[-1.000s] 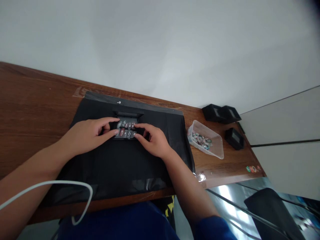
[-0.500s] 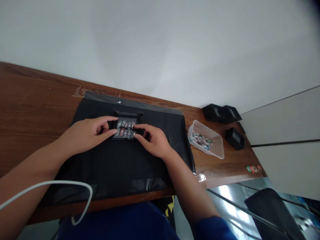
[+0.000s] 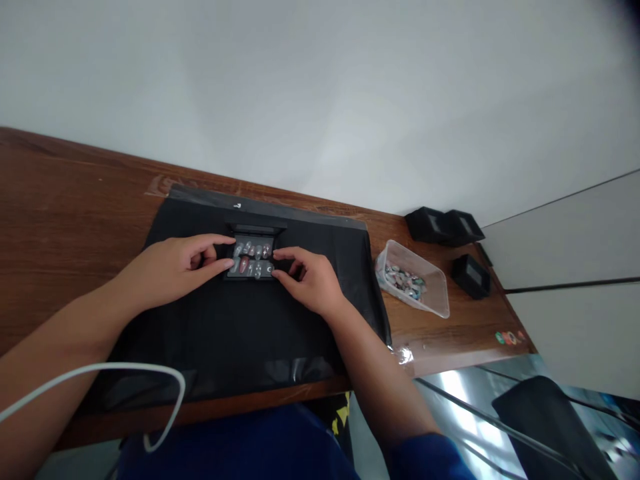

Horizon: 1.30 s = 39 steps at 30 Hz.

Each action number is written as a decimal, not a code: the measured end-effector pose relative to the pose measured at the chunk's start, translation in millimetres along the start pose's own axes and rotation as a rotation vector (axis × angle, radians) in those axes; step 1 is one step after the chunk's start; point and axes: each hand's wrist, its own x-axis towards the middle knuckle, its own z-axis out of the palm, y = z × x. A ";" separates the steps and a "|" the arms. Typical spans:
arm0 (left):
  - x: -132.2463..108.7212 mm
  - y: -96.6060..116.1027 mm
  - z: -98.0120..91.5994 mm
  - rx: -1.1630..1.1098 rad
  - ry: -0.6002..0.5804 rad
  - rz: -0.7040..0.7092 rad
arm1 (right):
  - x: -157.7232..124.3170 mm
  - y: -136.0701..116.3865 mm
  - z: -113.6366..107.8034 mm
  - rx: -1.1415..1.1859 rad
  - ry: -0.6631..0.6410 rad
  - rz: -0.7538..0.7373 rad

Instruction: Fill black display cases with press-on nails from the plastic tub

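Note:
A small black case point(image 3: 249, 276) lies with its lid raised on a black mat. Inside it is a dark grey tray point(image 3: 257, 240) with press-on nails point(image 3: 257, 251) in two rows, silvery, clear and one reddish. My left hand point(image 3: 187, 265) holds the tray's left edge, index finger at the upper corner and thumb lower down. At the opposite edge my right hand point(image 3: 309, 279) holds it likewise, thumb and index fingertip against the side. The other fingers of both hands are curled in.
On the wooden table, right of the black mat point(image 3: 225, 333), stands a clear plastic tub point(image 3: 435, 293) of loose nails. Several black boxes point(image 3: 471, 276) sit farther right. A white cable point(image 3: 125, 365) loops across the lower left, and a wall rises behind the table.
My right fingertips have shifted slightly right, from over the end nails to the tray's edge. My left hand has barely moved.

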 end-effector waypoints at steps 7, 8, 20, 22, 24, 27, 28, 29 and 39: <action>-1.1 7.4 -1.5 0.031 -0.002 0.009 | 0.8 -1.0 3.6 0.030 -0.018 0.002; -1.3 8.5 -1.8 0.035 -0.001 0.012 | 0.7 -1.4 3.4 0.027 -0.025 -0.002; -1.6 8.5 1.5 0.030 0.036 0.065 | 0.4 -11.4 10.1 -0.027 0.049 -0.043; -1.7 6.4 3.8 0.030 0.058 0.071 | 1.0 -14.4 13.9 -0.050 0.063 -0.037; -1.7 5.7 4.8 0.033 0.055 0.065 | 1.7 -16.2 16.0 -0.060 0.053 -0.038; -1.6 7.4 3.8 0.038 0.023 0.047 | 2.6 -16.1 16.6 -0.054 0.055 -0.039; -1.6 8.3 3.2 0.040 0.014 0.043 | 2.9 -15.5 16.5 -0.052 0.061 -0.038; -1.5 9.2 2.7 0.041 0.009 0.040 | 3.1 -14.9 16.6 -0.051 0.067 -0.037; -2.3 11.4 1.9 0.038 0.015 0.049 | 4.1 -13.4 22.3 -0.069 0.080 -0.021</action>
